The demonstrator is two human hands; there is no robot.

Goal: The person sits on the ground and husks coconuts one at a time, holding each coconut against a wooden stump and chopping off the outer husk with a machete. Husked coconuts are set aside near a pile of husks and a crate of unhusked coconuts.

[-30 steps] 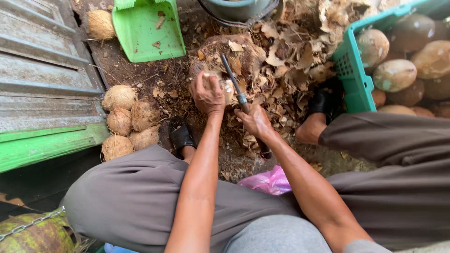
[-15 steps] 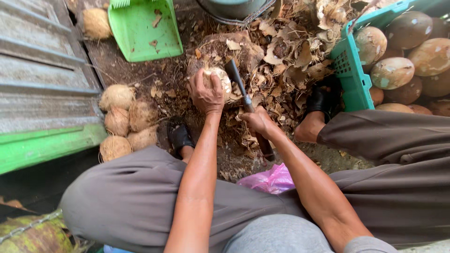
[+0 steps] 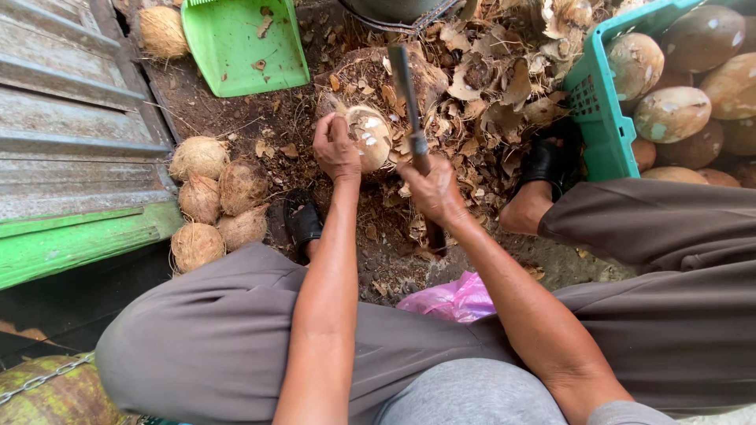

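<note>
I see my left hand [image 3: 336,147] clenched around a partly husked coconut [image 3: 370,138], pressing it down on a brown stump [image 3: 429,75] that rises from the dirt ground [image 3: 236,118]. The coconut shows pale, shaved patches on its right face. My right hand [image 3: 433,189] is wrapped tight around the handle of a cleaver [image 3: 408,94], whose long blade points away from me and stands just right of the coconut, over the stump.

Dry husk scraps [image 3: 504,86] lie heaped around the stump and toward the right. At the ground's left edge, beside a green-trimmed metal wall [image 3: 63,157], I see a cluster of fibrous coconuts [image 3: 213,197]. A green dustpan [image 3: 236,47] lies near the top left, with one more fibrous coconut just left of it. On the right, a teal crate [image 3: 598,102] holds smooth peeled coconuts [image 3: 669,110]. A pink plastic bag [image 3: 453,299] sits between my knees.
</note>
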